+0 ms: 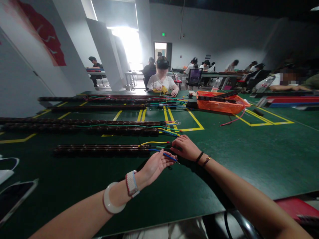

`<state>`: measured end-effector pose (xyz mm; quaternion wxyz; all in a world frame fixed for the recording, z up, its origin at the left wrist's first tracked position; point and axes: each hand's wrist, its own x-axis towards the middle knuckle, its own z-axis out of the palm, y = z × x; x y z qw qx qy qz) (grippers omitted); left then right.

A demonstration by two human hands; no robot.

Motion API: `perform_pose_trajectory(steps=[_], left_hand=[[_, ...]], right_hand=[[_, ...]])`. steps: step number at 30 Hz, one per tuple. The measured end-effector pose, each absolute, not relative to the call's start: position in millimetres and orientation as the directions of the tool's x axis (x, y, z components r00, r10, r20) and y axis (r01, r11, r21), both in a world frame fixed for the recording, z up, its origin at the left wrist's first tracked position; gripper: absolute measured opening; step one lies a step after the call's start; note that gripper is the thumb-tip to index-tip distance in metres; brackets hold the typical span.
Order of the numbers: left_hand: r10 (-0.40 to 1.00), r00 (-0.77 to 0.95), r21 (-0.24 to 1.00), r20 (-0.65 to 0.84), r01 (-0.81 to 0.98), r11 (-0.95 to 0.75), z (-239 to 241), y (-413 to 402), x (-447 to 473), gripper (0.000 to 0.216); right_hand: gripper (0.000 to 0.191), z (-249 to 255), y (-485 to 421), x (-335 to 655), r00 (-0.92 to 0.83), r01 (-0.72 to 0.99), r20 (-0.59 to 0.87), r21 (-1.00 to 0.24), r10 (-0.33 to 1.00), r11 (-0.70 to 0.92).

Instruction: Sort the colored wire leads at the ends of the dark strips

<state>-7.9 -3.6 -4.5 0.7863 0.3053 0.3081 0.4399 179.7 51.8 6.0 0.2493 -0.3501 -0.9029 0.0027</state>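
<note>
My left hand (pixel 155 165) is turned palm up at mid-table. A blue wire (pixel 168 155) runs across its fingers, with the thumb pressed on it and the bare tip sticking out. The wire comes from the right end of a dark, narrow strip bundle (pixel 102 150) lying on the table. My right hand (pixel 185 148) is closed just beyond, fingertips curled together; whatever they grip is hidden. Beside those fingertips ends a yellow wire (pixel 155 142) from the same bundle. A short green wire (pixel 160 147) lies between the yellow and blue ones.
Longer dark strip bundles (pixel 74 126) with coloured wires lie farther back on the green table (pixel 236 166). An orange basket (pixel 219 108) stands at the back right. A phone (pixel 17 199) lies at the left edge. Opposite sits a person (pixel 161 78); others work behind.
</note>
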Motion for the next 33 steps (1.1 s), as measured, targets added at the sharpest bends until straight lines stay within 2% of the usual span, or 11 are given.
perform_pose_trajectory(steps=[4,9,12,17,24,28,33], left_hand=[[0.888,0.402,0.744,-0.224,-0.518,0.422,-3.2,-4.7,-7.3,0.024],[0.894,0.373,0.726,-0.247,-0.540,0.426,-0.5,-5.5,-5.8,0.020],[0.896,0.381,0.709,-0.227,-0.566,0.420,1.0,-5.3,-5.0,0.020],[0.883,0.430,0.729,-0.188,-0.542,0.419,0.4,-4.1,-5.0,0.026],[0.845,0.492,0.824,-0.209,-0.376,0.423,2.2,-8.6,-6.4,0.031],[0.824,0.542,0.878,-0.164,-0.300,0.372,4.4,-11.7,-7.6,0.033],[0.821,0.551,0.863,-0.151,-0.331,0.381,1.1,-9.8,-9.5,0.031]], right_hand=[[0.027,19.5,40.9,184.2,-0.745,0.486,0.439,-0.157,0.501,0.860],[0.037,18.8,33.8,179.2,-0.874,0.359,0.376,0.075,0.307,0.930],[0.033,13.5,35.7,176.9,-0.882,0.361,0.376,0.155,0.283,0.919],[0.032,14.6,40.2,180.6,-0.878,0.382,0.384,0.206,0.284,0.901],[0.027,18.1,44.1,181.1,-0.827,0.447,0.450,0.166,0.336,0.879],[0.026,13.0,43.6,176.5,-0.871,0.403,0.350,0.102,0.346,0.910],[0.020,7.4,43.6,172.6,-0.895,0.382,0.258,0.024,0.363,0.924]])
